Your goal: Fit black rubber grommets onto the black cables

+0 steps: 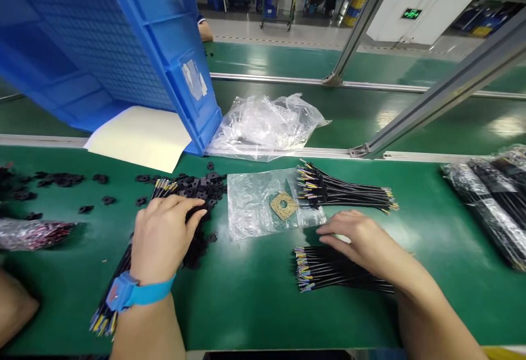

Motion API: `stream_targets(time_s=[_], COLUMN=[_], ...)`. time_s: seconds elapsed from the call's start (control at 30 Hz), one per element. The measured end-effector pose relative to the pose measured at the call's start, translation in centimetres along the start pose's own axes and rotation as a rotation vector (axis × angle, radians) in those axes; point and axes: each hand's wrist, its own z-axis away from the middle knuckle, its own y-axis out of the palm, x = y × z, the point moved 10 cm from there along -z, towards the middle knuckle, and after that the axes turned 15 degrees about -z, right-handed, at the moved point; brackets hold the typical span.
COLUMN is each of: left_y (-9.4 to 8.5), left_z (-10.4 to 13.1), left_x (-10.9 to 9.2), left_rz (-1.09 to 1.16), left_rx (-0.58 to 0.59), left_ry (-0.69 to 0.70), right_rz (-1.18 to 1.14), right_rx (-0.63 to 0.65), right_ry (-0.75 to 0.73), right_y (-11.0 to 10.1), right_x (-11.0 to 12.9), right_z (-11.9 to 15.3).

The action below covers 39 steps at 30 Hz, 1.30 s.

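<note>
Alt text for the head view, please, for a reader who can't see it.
On a green work surface, the left hand rests on a pile of small black square pieces over a bundle of black wires, while the right hand lies flat on another black wire bundle. A tilted blue plastic crate stands behind.

Bright overhead light, soft shadows, warped edges

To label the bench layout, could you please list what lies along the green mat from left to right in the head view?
Bagged dark-red parts → left hand on black square pieces → clear flat bag holding a tan gasket → right hand → bagged black wire bundles.
</note>
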Motion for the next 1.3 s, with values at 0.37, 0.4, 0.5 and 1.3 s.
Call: stream_targets(time_s=[0.37,0.4,0.5,1.3], left_y=[1.7,1.7,1.6,0.8], left_z=[-0.7,-0.7,-0.8,-0.5], left_x=[-1.4,-1.5,-1.8,-5.5], left_rz=[-0.12,-0.104,-0.046,0.168], left_rx=[-0.016,-0.016,-0.009,-0.065], left_ry=[0.057,0.064,0.094,0.126], right_rz=[-0.102,-0.127,-0.191,0.335], right_rx=[0.256,0.263,0.279,0.076], right_ry=[0.244,0.265,0.299,0.478], right_y=[2.9,3.0,3.2,-0.2], right_x=[-1.3,-1.4,-1.6,-6.0], right_z=[0.2,0.3,0.3,1.3])
